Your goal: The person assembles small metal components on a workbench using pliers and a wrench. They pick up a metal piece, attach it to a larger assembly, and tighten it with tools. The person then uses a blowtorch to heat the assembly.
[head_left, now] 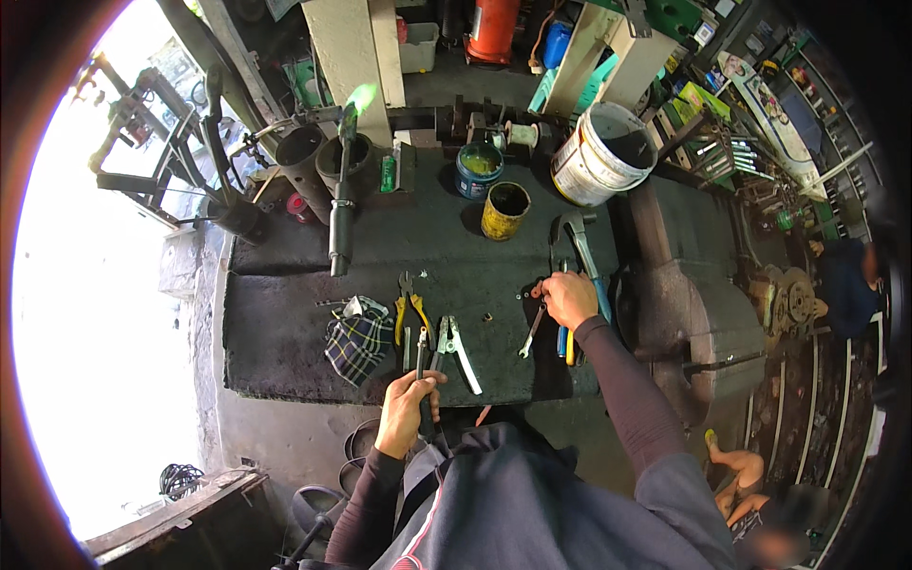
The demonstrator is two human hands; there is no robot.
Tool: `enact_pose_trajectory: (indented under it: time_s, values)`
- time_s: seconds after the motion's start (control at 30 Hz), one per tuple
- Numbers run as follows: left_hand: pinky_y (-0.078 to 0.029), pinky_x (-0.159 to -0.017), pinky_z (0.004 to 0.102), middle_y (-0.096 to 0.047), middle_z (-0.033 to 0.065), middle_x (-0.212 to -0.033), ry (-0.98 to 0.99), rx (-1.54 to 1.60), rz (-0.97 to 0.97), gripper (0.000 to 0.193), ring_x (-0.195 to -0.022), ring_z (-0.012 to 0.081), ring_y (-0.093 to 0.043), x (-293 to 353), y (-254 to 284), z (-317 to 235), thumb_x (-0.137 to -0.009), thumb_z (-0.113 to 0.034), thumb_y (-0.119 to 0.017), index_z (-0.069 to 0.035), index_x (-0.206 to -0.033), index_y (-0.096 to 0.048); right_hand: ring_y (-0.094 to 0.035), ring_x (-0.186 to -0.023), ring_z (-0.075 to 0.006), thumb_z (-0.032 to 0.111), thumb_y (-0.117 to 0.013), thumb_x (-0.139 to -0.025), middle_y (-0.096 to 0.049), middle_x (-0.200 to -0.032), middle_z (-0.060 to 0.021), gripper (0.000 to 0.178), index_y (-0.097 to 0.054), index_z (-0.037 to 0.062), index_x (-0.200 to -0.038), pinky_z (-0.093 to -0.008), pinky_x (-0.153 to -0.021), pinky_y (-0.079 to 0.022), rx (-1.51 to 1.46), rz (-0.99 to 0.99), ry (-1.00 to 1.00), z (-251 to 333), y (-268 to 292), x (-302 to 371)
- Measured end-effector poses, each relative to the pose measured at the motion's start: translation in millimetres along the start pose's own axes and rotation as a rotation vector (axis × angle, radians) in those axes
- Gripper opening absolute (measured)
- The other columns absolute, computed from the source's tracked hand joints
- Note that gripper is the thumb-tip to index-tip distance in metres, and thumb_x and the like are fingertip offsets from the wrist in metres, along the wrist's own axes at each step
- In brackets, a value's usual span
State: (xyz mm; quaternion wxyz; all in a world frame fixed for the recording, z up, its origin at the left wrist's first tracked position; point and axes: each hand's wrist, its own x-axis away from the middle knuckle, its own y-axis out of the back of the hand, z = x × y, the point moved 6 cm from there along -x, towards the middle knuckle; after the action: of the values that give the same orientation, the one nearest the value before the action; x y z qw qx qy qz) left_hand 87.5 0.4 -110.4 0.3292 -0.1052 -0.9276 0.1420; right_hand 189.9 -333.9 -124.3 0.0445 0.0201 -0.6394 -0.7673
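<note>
My left hand (pixel 403 414) is closed round a black cable-like piece with a metal end (pixel 422 338), held upright at the near bench edge. My right hand (pixel 568 301) reaches over the bench with its fingers drawn together. Small reddish pieces (pixel 537 290) lie by its fingertips; whatever is in the pinch is too small to name. Below that hand lies a small open-ended wrench (pixel 532 332). Next to it are a large grey wrench-like tool (pixel 580 245) and blue and yellow handles (pixel 566 346). Between my hands lie silver pliers (pixel 460 356) and yellow-handled pliers (pixel 410 312).
A checked cloth (pixel 359 346) lies left on the dark bench (pixel 275 309). A torch-like metal tube (pixel 339 228), a yellow can (pixel 504 211), a blue tub (pixel 478 171) and a white bucket (pixel 586 171) stand farther back. Two other people are at the right, one with bare legs (pixel 739 472).
</note>
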Motion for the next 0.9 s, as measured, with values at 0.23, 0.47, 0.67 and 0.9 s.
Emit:
enact_pose_trajectory:
  time_s: [0.23, 0.47, 0.67, 0.9]
  values:
    - [-0.047, -0.056, 0.0259, -0.055, 0.0001, -0.072, -0.015, 0.028, -0.029, 0.023, -0.060, 0.0097, -0.052, 2, 0, 3, -0.099, -0.016, -0.054, 0.002, -0.106, -0.067, -0.069, -0.097, -0.0297, 0.014, -0.067, -0.086, -0.072, -0.095, -0.0049, 0.014, -0.077, 0.0148, -0.095, -0.0484, -0.088, -0.050, -0.041, 0.054, 0.048, 1, -5, 0]
    - [-0.047, -0.052, 0.0282, -0.055, 0.0016, -0.069, 0.000, 0.013, -0.084, 0.020, -0.054, 0.0119, -0.052, 6, -4, 1, -0.098, -0.015, -0.055, -0.001, -0.106, -0.065, -0.070, -0.094, -0.0364, 0.012, -0.064, -0.085, -0.070, -0.098, -0.0150, 0.012, -0.068, 0.0038, -0.093, -0.0472, -0.083, -0.057, 0.057, 0.157, 0.049, -3, -22, -6]
    - [-0.046, -0.055, 0.0270, -0.054, 0.0007, -0.070, 0.009, -0.032, -0.035, 0.019, -0.058, 0.0111, -0.051, 7, -18, -13, -0.099, -0.017, -0.056, -0.001, -0.107, -0.065, -0.070, -0.097, -0.0352, 0.009, -0.062, -0.086, -0.070, -0.101, -0.0147, 0.015, -0.065, 0.0042, -0.099, -0.0460, -0.083, -0.057, 0.116, 0.165, 0.126, 1, -22, -9]
    - [-0.047, -0.054, 0.0271, -0.054, 0.0011, -0.070, -0.017, -0.063, -0.016, 0.021, -0.057, 0.0112, -0.051, 10, -6, -16, -0.101, -0.019, -0.057, 0.000, -0.107, -0.064, -0.067, -0.100, -0.0385, 0.003, -0.061, -0.084, -0.067, -0.103, -0.0159, 0.016, -0.060, 0.0035, -0.100, -0.0492, -0.083, -0.055, 0.047, 0.033, 0.077, 2, -13, 1]
